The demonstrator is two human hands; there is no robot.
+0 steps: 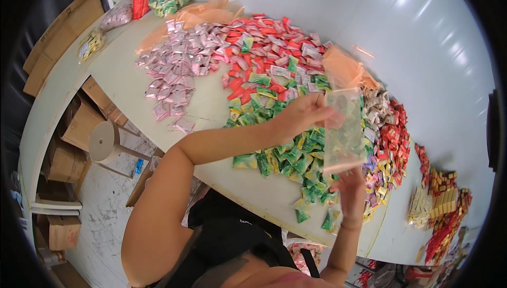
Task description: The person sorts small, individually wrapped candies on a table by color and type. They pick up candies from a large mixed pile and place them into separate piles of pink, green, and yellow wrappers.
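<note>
A clear plastic bag (343,142) is stretched out above a pile of small green-and-yellow wrapped packets (298,158). My left hand (306,114) pinches its left side near the far end, thumb and fingers pressed together. At the near end of the bag, my right hand (349,182) has its fingers curled at the edge; part of them is blurred. The bag looks flat, and green packets show through it. Beneath and around both hands lie more of the green packets.
Pink packets (177,66), red packets (269,34) and shiny dark-red packets (393,129) lie in heaps across the curved table (211,105). Orange plastic sheets (343,68) rest along the back wall. Gold-and-red packets (443,201) sit far right. A stool (104,141) and cardboard boxes (63,158) stand at left.
</note>
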